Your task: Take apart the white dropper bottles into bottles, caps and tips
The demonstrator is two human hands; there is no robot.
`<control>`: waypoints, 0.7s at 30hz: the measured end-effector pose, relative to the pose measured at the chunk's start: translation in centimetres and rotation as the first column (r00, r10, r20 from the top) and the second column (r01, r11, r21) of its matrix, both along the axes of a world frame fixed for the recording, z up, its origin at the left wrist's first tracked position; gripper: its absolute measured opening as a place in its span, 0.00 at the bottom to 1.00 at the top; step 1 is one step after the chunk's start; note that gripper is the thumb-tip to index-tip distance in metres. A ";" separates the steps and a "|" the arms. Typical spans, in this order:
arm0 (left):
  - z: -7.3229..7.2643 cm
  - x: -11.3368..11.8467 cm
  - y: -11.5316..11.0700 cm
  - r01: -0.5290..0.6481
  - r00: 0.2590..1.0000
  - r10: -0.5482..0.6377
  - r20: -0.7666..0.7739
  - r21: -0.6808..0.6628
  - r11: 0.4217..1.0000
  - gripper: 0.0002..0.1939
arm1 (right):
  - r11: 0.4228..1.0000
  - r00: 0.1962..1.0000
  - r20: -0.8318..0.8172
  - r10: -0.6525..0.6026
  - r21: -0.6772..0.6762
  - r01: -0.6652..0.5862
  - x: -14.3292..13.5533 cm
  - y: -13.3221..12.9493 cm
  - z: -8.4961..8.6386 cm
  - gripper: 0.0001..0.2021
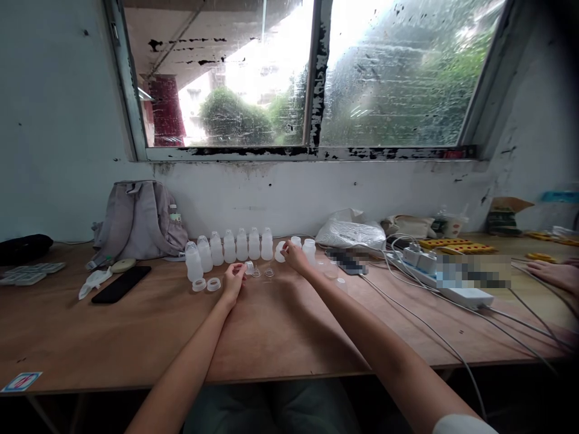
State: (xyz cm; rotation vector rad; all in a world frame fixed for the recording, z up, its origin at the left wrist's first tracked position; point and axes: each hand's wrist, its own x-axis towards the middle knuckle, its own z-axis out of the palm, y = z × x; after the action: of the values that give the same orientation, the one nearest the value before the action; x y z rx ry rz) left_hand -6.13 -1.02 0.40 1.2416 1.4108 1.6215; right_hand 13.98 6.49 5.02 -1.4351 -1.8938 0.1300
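Several translucent white baby bottles (230, 246) with tops fitted stand in a row on the table. My left hand (234, 280) is closed on a small whitish bottle collar (249, 267), in front of the row. To its right, my right hand (296, 258) pinches a translucent baby bottle (280, 252) near its top. An open-mouthed bottle (309, 251) stands just beyond that wrist, with another partly hidden behind the hand. Two white rings (213, 284) lie left of my left hand. Clear small parts (269, 273) lie between the hands.
A black phone (121, 284) and grey backpack (136, 217) are on the left. On the right are a cabled phone (346, 262), a silvery bag (350, 232), a power strip (465, 296) with trailing cables, and another person's hand (554, 274). The wall stands behind.
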 end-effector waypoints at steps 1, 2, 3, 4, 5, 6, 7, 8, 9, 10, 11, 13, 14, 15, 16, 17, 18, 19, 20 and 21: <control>0.0 0.1 -0.1 0.003 1.000 -0.003 0.003 -0.003 1.000 0.16 | 1.000 1.000 0.007 0.012 0.018 -0.012 0.3 -0.6 0.2 0.07; 0.1 0.1 -0.1 0.006 1.000 -0.006 0.007 -0.006 1.000 0.16 | 0.999 1.000 0.010 0.019 0.036 -0.019 0.6 -1.3 0.5 0.06; 0.1 0.2 -0.1 0.010 1.000 -0.010 0.010 -0.008 1.000 0.16 | 0.998 1.000 0.005 0.016 0.058 -0.017 0.9 -1.9 0.8 0.05; 0.1 0.3 -0.2 0.014 1.000 -0.013 0.014 -0.010 1.000 0.16 | 0.996 1.000 -0.008 0.014 0.084 -0.013 1.2 -2.5 1.1 0.05; 0.1 0.3 -0.2 0.017 1.000 -0.017 0.017 -0.013 1.000 0.17 | 0.994 0.999 -0.031 0.019 0.108 -0.016 1.5 -3.0 1.4 0.06; 0.1 0.4 -0.2 0.021 1.000 -0.021 0.019 -0.015 1.000 0.17 | 0.992 0.998 -0.060 0.034 0.121 -0.026 1.7 -3.4 1.6 0.06; 0.1 0.4 -0.1 0.026 0.999 -0.025 0.019 -0.017 1.000 0.17 | 0.991 0.994 -0.093 0.060 0.122 -0.049 1.8 -3.8 1.7 0.06; 0.0 0.4 -0.1 0.031 0.999 -0.030 0.019 -0.019 0.999 0.17 | 0.990 0.988 -0.125 0.094 0.115 -0.080 1.9 -4.0 1.7 0.07; 0.0 0.4 -0.1 0.036 0.999 -0.036 0.018 -0.021 0.999 0.17 | 0.988 0.979 -0.157 0.131 0.104 -0.116 1.8 -4.3 1.5 0.08; 0.0 0.4 0.0 0.042 0.999 -0.042 0.017 -0.022 0.999 0.17 | 0.985 0.968 -0.189 0.163 0.090 -0.148 1.7 -4.4 1.2 0.09; -0.1 0.3 0.0 0.049 0.999 -0.048 0.015 -0.022 0.999 0.17 | 0.982 0.958 -0.219 0.186 0.068 -0.175 1.4 -4.6 0.8 0.12; -0.2 0.3 0.1 0.059 0.998 -0.059 0.009 -0.021 0.998 0.17 | 0.976 0.941 -0.268 0.206 -0.005 -0.216 0.8 -4.9 -0.1 0.20; -0.2 0.2 0.1 0.064 0.998 -0.064 0.006 -0.019 0.998 0.17 | 0.970 0.937 -0.279 0.209 -0.058 -0.234 0.5 -5.0 -0.6 0.24; -0.3 0.2 0.1 0.069 0.998 -0.069 0.003 -0.016 0.997 0.17 | 0.960 0.936 -0.273 0.220 -0.111 -0.258 0.2 -5.2 -1.1 0.26; -0.3 0.3 0.1 0.077 0.997 -0.077 -0.001 -0.010 0.997 0.17 | 0.946 0.936 -0.252 0.246 -0.147 -0.288 0.0 -5.4 -1.5 0.26; -0.3 0.3 0.1 0.087 0.996 -0.087 -0.005 -0.004 0.996 0.17 | 0.935 0.933 -0.223 0.281 -0.156 -0.319 -0.3 -5.6 -1.8 0.24; -0.2 0.4 0.0 0.101 0.995 -0.101 -0.010 0.002 0.995 0.17 | 0.927 0.928 -0.192 0.319 -0.139 -0.348 -0.5 -5.8 -2.1 0.21; -0.2 0.5 -0.1 0.118 0.993 -0.118 -0.014 0.009 0.993 0.17 | 0.922 0.921 -0.164 0.353 -0.103 -0.372 -0.7 -6.0 -2.4 0.19; -0.1 0.6 -0.2 0.137 0.990 -0.136 -0.019 0.015 0.990 0.17 | 0.922 0.918 -0.140 0.372 -0.060 -0.383 -0.9 -6.2 -2.6 0.17; -0.1 0.7 -0.4 0.157 0.987 -0.156 -0.024 0.020 0.987 0.18 | 0.925 0.920 -0.119 0.375 -0.017 -0.379 -1.1 -6.3 -2.7 0.16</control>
State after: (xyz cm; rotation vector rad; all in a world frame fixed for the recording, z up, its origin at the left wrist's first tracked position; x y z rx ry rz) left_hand -5.44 -1.37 0.33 1.3518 1.2781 1.5244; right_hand 12.83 0.17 2.31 -1.0462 -2.0614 0.4269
